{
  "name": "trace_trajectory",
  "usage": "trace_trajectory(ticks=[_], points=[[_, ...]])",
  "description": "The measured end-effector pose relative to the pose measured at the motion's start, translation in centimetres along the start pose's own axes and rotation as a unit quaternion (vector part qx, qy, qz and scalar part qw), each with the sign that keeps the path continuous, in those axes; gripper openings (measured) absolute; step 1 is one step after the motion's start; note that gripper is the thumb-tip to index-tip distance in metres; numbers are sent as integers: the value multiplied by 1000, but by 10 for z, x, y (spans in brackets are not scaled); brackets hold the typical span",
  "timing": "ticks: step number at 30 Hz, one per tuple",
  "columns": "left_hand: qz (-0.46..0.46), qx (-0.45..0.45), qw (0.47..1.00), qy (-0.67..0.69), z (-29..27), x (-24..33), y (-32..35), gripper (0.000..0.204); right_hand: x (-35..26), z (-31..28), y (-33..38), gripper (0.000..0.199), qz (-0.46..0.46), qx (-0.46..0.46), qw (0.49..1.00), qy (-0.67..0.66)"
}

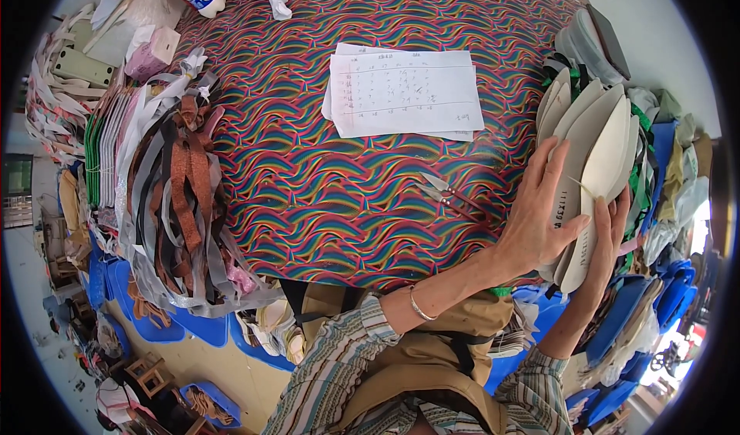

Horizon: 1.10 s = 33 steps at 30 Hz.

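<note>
At the right edge of the table stands a bundle of off-white insoles [597, 146], long flat pieces with rounded ends and dark marks near their lower ends. My left hand [536, 223] grips the bundle from its left side, fingers stretched along it and the thumb across the front. On the right side, my right hand [607, 231] is closed round the lower part, its fingertips bent over an edge. A thin pale strip or thread [582, 188] shows between my hands; what it is tied to, I cannot tell.
Red-handled thread snips [447, 196] lie left of my hands. Handwritten paper sheets [405, 92] rest on the wavy-patterned tablecloth [331, 196]. Strips of brown, black and grey material [181, 196] hang over the left edge. Blue bins [624, 319] stand below on the right.
</note>
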<state>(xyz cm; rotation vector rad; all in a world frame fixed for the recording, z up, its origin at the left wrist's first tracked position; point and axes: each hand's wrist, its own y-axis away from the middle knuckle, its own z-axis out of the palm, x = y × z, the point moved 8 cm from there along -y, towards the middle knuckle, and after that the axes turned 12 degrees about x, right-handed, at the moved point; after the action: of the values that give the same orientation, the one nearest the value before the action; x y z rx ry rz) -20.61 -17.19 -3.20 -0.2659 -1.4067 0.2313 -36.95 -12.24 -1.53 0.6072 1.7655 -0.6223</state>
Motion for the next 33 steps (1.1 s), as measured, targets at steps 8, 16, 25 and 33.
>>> trace_trajectory(ticks=[8, 16, 25, 33], points=[[4, 4, 1000, -1, 1, 0, 0, 94, 7, -2, 1, 69, 9, -23, 1000, -15], [6, 1, 1000, -5, 1, -2, 0, 94, 18, -10, 2, 68, 50, 16, 999, 3], [8, -1, 1000, -1, 2, -2, -1, 94, 13, -6, 5, 69, 59, 10, 998, -4], [9, -5, 1000, -3, 3, -2, 0, 94, 16, -7, 5, 69, 67, 23, 997, -9]])
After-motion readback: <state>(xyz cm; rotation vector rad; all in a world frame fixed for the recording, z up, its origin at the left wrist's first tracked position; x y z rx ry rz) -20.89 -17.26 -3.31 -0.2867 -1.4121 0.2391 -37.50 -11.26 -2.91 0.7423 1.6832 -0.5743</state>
